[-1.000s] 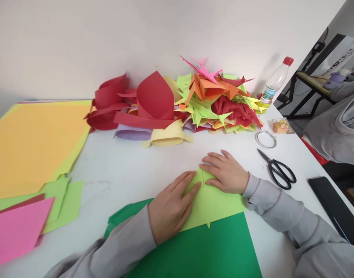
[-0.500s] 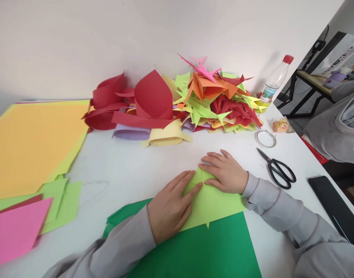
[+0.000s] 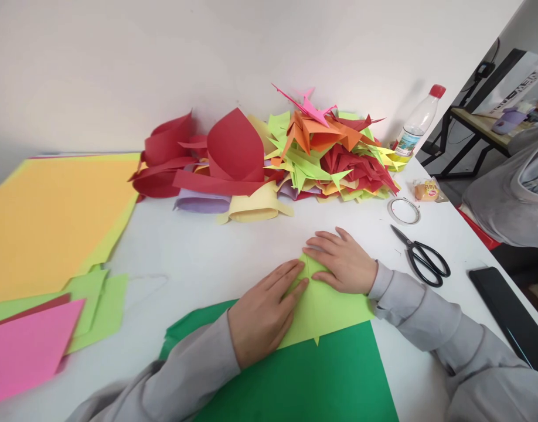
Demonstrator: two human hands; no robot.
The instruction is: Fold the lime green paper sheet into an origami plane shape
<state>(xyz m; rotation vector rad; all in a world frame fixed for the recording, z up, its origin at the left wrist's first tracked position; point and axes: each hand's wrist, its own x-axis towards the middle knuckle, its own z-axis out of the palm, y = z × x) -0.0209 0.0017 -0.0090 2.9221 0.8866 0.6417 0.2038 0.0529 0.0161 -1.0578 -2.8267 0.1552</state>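
Note:
A folded light-green sheet of paper (image 3: pixel 328 316) lies partly over a larger dark-green sheet (image 3: pixel 313 381). My left hand (image 3: pixel 266 313) rests on the left part of the light-green paper, fingers stretched out toward its top corner. On the right side of the same corner lies my right hand (image 3: pixel 339 261), flat with its fingers spread. Both hands press on the paper without gripping it. A crease line runs down between the fingertips. The small tip of a fold pokes out below the paper's lower edge. My left hand hides the paper's left corner.
Folded paper shapes (image 3: pixel 317 152) are heaped against the wall beside red paper hats (image 3: pixel 236 146). At left lie orange sheets (image 3: pixel 62 223) and a pink sheet (image 3: pixel 31 349). Scissors (image 3: pixel 422 255), a tape roll (image 3: pixel 404 210), a bottle (image 3: pixel 416 129), a wrapped snack (image 3: pixel 427 190) and a black object (image 3: pixel 506 316) are at right.
My left hand's fingers have slid slightly up and right along the paper toward its top corner. My right hand stays in place. The camera view has shifted slightly.

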